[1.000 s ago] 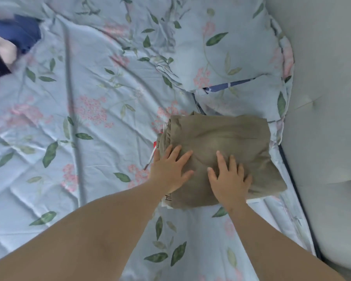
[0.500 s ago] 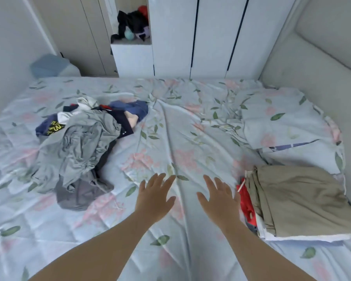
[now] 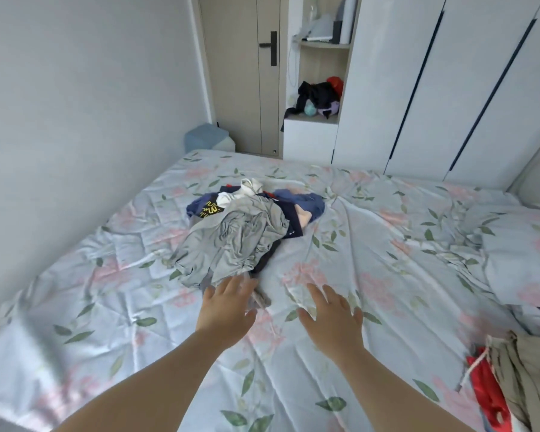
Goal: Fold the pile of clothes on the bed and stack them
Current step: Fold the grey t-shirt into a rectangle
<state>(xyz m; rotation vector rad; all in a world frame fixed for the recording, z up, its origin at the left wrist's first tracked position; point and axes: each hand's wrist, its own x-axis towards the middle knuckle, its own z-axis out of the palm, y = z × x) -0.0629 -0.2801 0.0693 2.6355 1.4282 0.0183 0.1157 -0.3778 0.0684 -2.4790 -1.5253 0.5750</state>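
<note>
Over the floral bed (image 3: 387, 244), the left hand (image 3: 225, 310) and right hand (image 3: 331, 316) reach out, spread and empty. The pile of clothes (image 3: 237, 241) lies just ahead of the left. A careless grab could drag several tangled garments at once.

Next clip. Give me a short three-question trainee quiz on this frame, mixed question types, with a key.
1. True or false: the right hand holds a garment.
2. Where on the bed is the folded stack? A) far left corner B) near right C) middle
3. What colour is the top garment of the unfolded pile, which the left hand reaches toward?
Key: 1 false, it is open and empty. 2 B. 3 grey.
</note>
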